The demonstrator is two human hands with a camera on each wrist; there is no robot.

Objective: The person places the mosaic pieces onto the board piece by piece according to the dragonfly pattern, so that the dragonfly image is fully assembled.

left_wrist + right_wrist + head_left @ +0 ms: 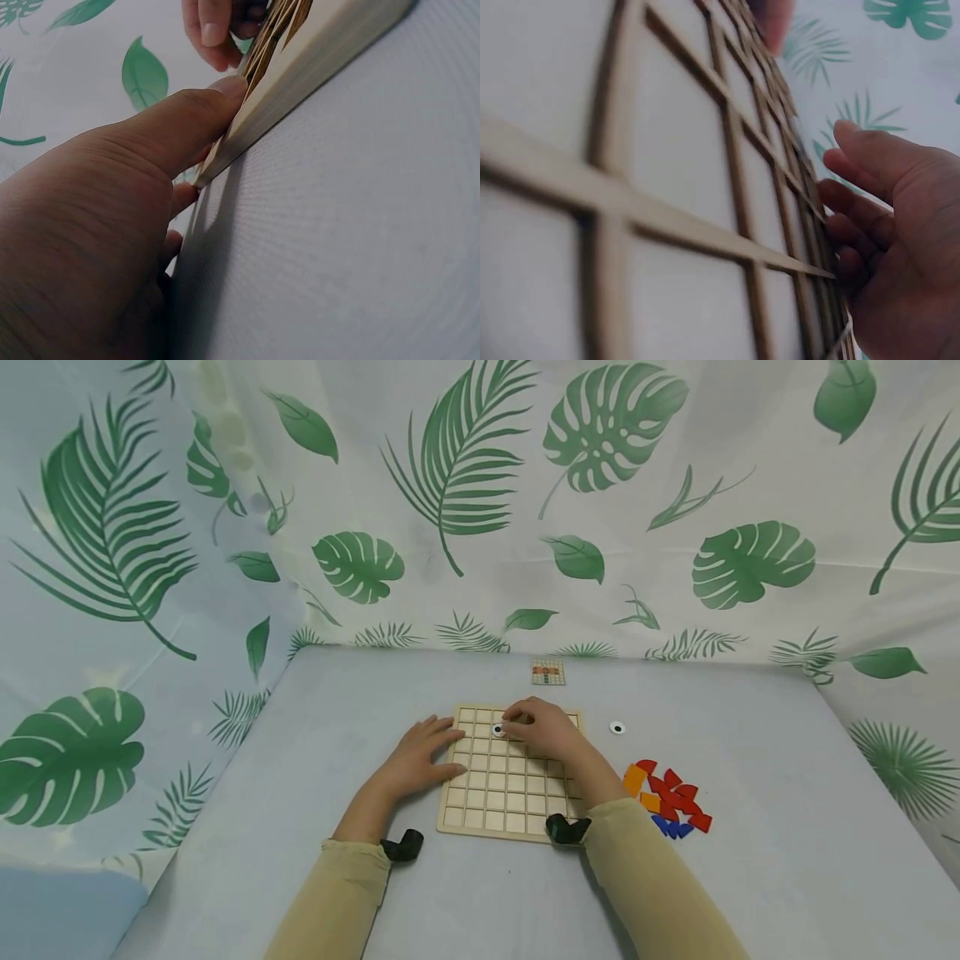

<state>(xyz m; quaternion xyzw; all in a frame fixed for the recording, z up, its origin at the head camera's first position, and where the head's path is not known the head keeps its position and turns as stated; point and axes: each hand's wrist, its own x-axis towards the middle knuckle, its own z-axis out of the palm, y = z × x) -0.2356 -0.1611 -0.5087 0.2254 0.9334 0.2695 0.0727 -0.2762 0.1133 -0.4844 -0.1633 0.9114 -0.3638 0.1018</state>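
right fingers hold a disc, clear only in head view

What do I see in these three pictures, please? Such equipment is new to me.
There is no robot: a person works with bare hands. The widest view comes from a head camera; the other two come from cameras on the wrists. On the table lie a grid board, a small card and, to the right, red, orange and blue pieces and a loose disc. The left hand touches the board's left edge. The right hand, above the board, seems to pinch a white disc with a black centre.
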